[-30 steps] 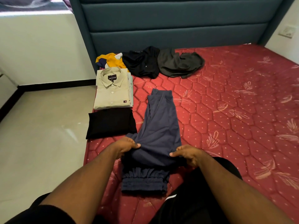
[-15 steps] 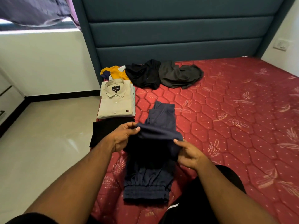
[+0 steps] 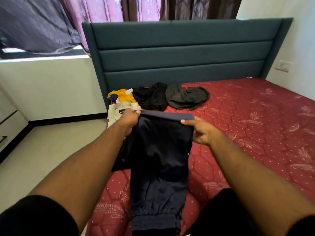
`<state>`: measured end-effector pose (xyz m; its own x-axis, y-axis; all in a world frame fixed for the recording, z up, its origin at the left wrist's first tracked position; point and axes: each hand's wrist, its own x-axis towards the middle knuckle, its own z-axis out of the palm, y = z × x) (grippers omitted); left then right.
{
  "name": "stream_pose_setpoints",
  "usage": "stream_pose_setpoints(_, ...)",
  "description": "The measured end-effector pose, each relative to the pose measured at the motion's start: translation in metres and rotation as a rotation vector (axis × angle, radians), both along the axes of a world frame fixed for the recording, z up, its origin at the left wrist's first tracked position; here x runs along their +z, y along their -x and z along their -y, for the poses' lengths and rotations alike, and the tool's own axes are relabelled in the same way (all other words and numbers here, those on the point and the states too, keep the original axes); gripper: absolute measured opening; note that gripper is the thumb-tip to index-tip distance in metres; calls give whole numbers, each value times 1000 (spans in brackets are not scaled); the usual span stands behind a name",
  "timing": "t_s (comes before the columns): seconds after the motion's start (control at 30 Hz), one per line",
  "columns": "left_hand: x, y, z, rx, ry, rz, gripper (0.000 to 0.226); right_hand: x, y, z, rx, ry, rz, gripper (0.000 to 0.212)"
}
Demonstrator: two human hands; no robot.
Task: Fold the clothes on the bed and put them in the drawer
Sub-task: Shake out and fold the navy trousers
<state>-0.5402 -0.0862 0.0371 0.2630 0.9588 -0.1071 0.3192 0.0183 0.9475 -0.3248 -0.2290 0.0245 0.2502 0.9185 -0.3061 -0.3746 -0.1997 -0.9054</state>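
The navy trousers [image 3: 158, 167] hang lifted over the near part of the bed [image 3: 247, 126], their upper fold held level and their gathered cuffs trailing down onto the mattress close to the person. The left hand [image 3: 130, 120] grips the left end of that fold with curled fingers; the right hand [image 3: 198, 131] pinches the right end, thumb on top. The trousers lie between the two hands and below them.

Behind the left hand sits a folded beige shirt [image 3: 114, 111], partly hidden; its dark collar label carries writing too small to read. A dark folded garment [image 3: 121, 155] lies beside the trousers at the mattress edge, mostly covered. Near the headboard [image 3: 184, 53] three unfolded pieces lie in a row: a yellow and navy garment [image 3: 122, 97], a black garment [image 3: 151, 97] touching it, and a grey garment [image 3: 185, 97] touching that.

The mattress is red, quilted in hexagons with pale leaf motifs. The headboard is teal and padded in horizontal bands. Purple curtains [image 3: 110, 9] hang above it. A pale tiled floor [image 3: 44, 150] runs to the left, where a white drawer front [image 3: 10, 128] with a dark handle shows. A wall switch [image 3: 283, 66] sits on the right wall.
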Motion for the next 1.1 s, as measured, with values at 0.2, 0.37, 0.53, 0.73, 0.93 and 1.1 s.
stream_pose_setpoints(0.2, 141, -8, -30, 27, -147, -45, 33, 152, -26, -40, -49, 109, 347, 18)
stream_pose_setpoints(0.37, 249, 2, -36, 104, -164, 124, 54, 254, -19, -52, -258, -78, 401, 13)
stream_pose_setpoints(0.53, 308, 10, -26, 176, -289, 266, 45, 306, -10, -39, -409, -312, 452, 52)
stream_pose_setpoints(0.73, 298, 23, -13, 178, -217, 118, 40, 296, -18, -32, -330, -230, 319, 44)
stream_pose_setpoints(0.93, 295, 31, 1, 142, -196, 129, 31, 283, -11, -7, -381, -361, 182, 24)
stream_pose_setpoints(1.1, 278, 34, 14, 6, 2, -55, 23, 261, -14, -10, -290, -100, 421, 14)
